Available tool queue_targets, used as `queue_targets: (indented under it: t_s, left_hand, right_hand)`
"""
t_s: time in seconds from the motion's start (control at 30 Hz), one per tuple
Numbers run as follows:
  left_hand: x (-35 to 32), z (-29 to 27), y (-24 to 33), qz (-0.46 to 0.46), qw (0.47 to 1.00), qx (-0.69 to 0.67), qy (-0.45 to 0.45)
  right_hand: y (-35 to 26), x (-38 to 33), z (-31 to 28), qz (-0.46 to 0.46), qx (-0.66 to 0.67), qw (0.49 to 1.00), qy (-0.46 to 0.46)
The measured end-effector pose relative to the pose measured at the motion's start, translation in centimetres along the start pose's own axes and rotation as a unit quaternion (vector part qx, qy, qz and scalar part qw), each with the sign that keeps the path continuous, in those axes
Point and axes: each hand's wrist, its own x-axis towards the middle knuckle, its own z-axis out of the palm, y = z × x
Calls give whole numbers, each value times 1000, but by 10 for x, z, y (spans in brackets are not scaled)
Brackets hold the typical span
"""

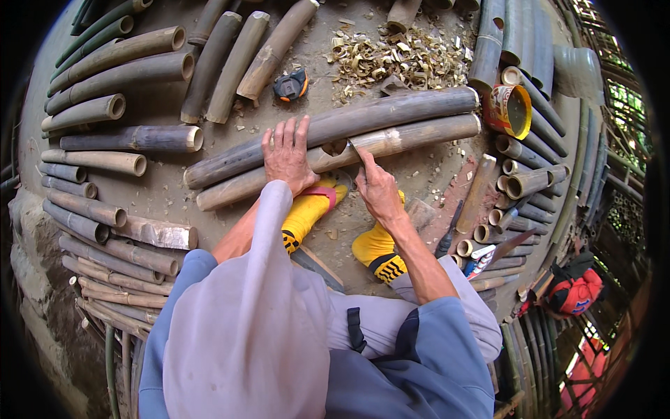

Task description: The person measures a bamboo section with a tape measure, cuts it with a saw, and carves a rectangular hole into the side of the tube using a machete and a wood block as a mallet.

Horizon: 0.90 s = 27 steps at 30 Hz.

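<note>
Two bamboo poles lie side by side on the ground before me: a darker far pole [391,113] and a paler near pole [412,136] with a dark hole [334,147] cut in its upper side. My left hand [287,155] rests flat across the near pole, left of the hole, its stretched fingers reaching onto the far one. Closed round a small knife [354,147], my right hand [379,190] holds the blade tip at the hole's right edge. The knife's handle is hidden in the fist. Both my feet, in yellow socks [305,215], are just below the near pole.
Cut bamboo lengths [132,73] line the left side; more bamboo pieces [530,185] lie at the right. Beyond the poles are a tape measure [290,84] and a heap of shavings [398,57]. A yellow-rimmed tin [507,112] and a saw [508,246] lie at the right.
</note>
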Motion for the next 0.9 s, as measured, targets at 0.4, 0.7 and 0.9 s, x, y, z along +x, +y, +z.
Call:
queue_targets:
  t_s: [0.4,0.7,0.9]
  left_hand:
    - [2,4,0,5,1000,-3,-3]
    - [0,3,1,-1,1000,2,-1]
    - [1,5,-1,12,999,-3,30]
  right_hand:
    - [0,7,-13,11,-16,999,-48]
    - [-28,4,-3,-23,123,986,114]
    - [-2,-5,28,-18,89,989,113]
